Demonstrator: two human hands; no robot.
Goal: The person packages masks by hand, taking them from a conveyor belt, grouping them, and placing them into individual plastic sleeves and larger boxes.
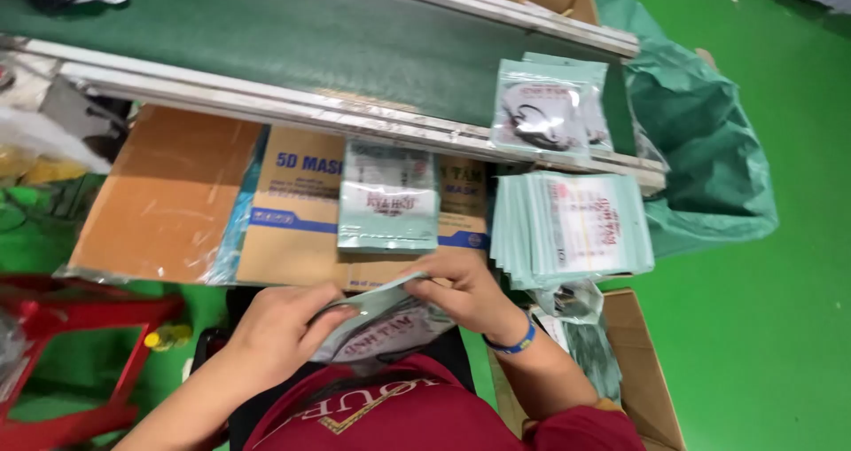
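Pouch [390, 322]: pale green, held over the lap, below the near edge of the carton, mouth being spread.
Belt [292, 34]: two filled pouches [545, 105] at its right end, judged done.
Carton [195, 194]: flat under the belt's near rail, one pouch [388, 198] lying on top.
Stack [572, 225]: empty pouches fanned at the carton's right edge, many left, so work judged far from over.
Left hand [279, 331]: closed, pinching the pouch's left side.
Right hand [465, 291]: closed, fingers gripping its top edge.
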